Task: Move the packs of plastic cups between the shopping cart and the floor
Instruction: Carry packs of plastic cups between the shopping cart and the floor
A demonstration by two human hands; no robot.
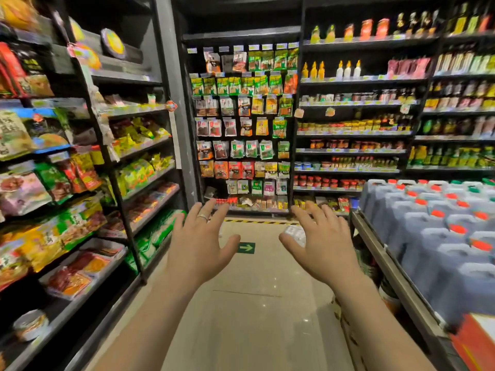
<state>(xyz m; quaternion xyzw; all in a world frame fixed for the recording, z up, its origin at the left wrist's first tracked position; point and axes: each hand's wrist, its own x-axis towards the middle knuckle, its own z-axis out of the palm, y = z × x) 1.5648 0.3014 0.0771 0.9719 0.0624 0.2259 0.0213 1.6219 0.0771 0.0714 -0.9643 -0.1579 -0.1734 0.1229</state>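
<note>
Both your left hand (198, 236) and right hand (324, 242) spread empty toward twelve o'clock above the floor (254, 317); with cups unseen, you risk misreaching.

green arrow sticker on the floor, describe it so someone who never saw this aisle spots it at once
Start at the pale tiled floor of the aisle. Between the left hand and the right hand lies the green arrow sticker. It is the only green mark on the floor, its pale arrow pointing right.
</note>
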